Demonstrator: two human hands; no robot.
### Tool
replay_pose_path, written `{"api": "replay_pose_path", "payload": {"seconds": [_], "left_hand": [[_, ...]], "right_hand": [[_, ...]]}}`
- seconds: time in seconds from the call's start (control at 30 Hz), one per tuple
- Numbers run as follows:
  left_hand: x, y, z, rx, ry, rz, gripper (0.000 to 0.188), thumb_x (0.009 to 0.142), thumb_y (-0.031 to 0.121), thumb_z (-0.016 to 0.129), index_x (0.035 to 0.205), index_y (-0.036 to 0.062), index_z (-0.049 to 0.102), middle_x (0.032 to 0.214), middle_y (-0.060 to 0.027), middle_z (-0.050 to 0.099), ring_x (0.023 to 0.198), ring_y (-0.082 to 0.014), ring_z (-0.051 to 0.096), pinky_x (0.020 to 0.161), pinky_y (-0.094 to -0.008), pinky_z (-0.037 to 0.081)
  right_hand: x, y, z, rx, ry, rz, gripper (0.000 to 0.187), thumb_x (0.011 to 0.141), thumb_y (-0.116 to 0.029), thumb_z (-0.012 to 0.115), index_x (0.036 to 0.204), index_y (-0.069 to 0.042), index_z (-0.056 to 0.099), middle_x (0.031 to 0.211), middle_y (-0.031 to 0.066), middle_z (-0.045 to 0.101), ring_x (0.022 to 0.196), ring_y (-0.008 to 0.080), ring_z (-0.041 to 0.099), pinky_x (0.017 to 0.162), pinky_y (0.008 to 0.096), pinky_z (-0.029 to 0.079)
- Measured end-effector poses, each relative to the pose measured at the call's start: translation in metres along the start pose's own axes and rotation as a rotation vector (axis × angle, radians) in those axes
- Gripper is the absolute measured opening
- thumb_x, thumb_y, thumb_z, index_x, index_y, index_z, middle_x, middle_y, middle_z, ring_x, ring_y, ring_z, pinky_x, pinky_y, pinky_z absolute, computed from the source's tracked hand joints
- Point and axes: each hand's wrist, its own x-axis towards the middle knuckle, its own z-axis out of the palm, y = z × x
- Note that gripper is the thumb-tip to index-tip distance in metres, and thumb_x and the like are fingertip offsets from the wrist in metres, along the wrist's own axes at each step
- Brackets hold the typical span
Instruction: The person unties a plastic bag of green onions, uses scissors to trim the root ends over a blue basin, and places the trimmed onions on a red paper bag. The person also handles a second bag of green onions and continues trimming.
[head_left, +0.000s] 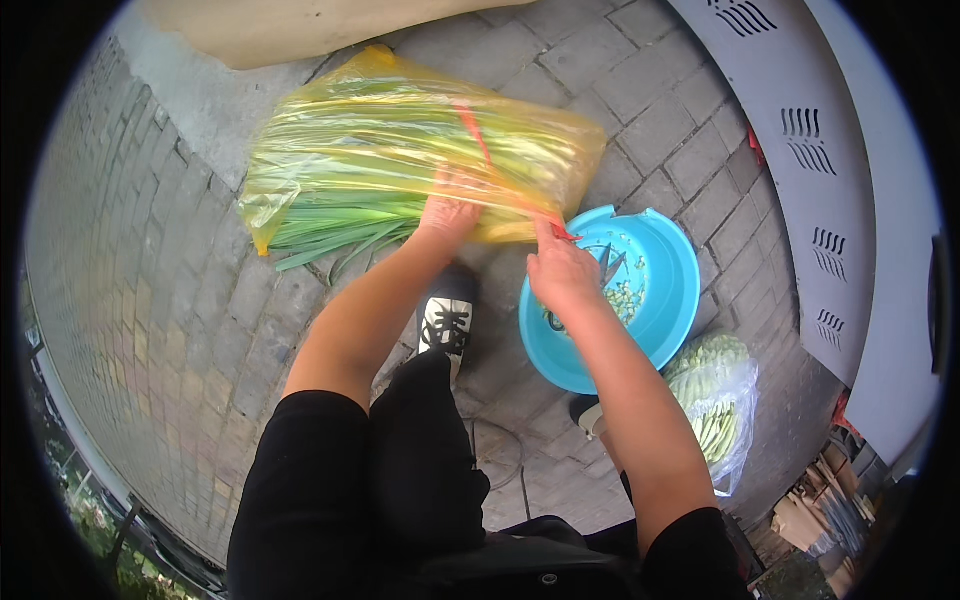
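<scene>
A yellow see-through plastic bag (pixel 350 110) lies on the ground, full of long flat-leaved greens (pixel 345 228) that look like leeks. Their leaf ends poke out at its lower left side. My left hand (pixel 452 212) reaches in at the bag's near side, fingers stretched over the greens and seen faintly through the plastic. At the near right corner, my right hand (pixel 565 272) pinches the bag's edge by a red strip (pixel 562 232). Just beyond that hand, a blue basin (pixel 675 270) holds small chopped pale-green pieces (pixel 627 300) and scissors (pixel 612 265), partly hidden by the hand.
A clear bag of green vegetables (pixel 715 410) rests right of the basin. Grey slotted panels (pixel 800 150) stand along the right. A tan sheet (pixel 270 30) lies at the top. My shoe (pixel 446 322) is below the bag, on grey paving (pixel 215 310). Cardboard scraps (pixel 815 505) lie lower right.
</scene>
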Motion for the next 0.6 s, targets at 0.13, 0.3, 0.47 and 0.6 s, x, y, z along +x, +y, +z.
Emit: {"api": "replay_pose_path", "payload": {"seconds": [0.13, 0.3, 0.47, 0.6], "left_hand": [[0.023, -0.001, -0.015, -0.058, -0.191, -0.042, 0.032, 0.082, 0.016, 0.049, 0.112, 0.0100, 0.057, 0.112, -0.0101, 0.059, 0.108, -0.0264, 0.054, 0.097, -0.0439, 0.037], [0.001, -0.015, -0.067, -0.146, -0.108, 0.026, 0.027, 0.078, 0.015, 0.055, 0.105, 0.0093, 0.057, 0.100, -0.0109, 0.062, 0.098, -0.0253, 0.059, 0.085, -0.0400, 0.044], [-0.025, -0.026, -0.091, -0.143, -0.311, -0.004, 0.033, 0.073, 0.022, 0.061, 0.104, 0.0113, 0.055, 0.095, -0.0089, 0.062, 0.092, -0.0241, 0.060, 0.080, -0.0364, 0.044], [-0.036, -0.039, -0.096, -0.151, -0.250, 0.016, 0.029, 0.073, 0.022, 0.062, 0.099, 0.0115, 0.055, 0.089, -0.0090, 0.063, 0.089, -0.0246, 0.061, 0.077, -0.0374, 0.044]], "right_hand": [[-0.006, 0.005, -0.001, -0.010, 0.005, 0.033, 0.059, 0.085, -0.023, 0.054, 0.138, -0.015, 0.029, 0.103, 0.0162, 0.063, 0.093, 0.0316, 0.061, 0.079, 0.0419, 0.047], [-0.002, 0.023, 0.009, 0.178, 0.253, -0.164, 0.055, 0.083, -0.016, 0.051, 0.137, -0.015, 0.036, 0.115, 0.0108, 0.060, 0.090, 0.0307, 0.062, 0.077, 0.0406, 0.049], [0.015, 0.025, -0.009, 0.383, 0.117, -0.217, 0.041, 0.080, -0.004, 0.046, 0.121, -0.011, 0.051, 0.106, 0.0103, 0.063, 0.072, 0.0312, 0.063, 0.063, 0.0376, 0.050], [-0.021, 0.016, 0.001, 0.011, 0.257, -0.521, 0.036, 0.076, -0.003, 0.049, 0.111, -0.012, 0.051, 0.101, 0.0079, 0.062, 0.079, 0.0294, 0.061, 0.064, 0.0392, 0.050]]}}
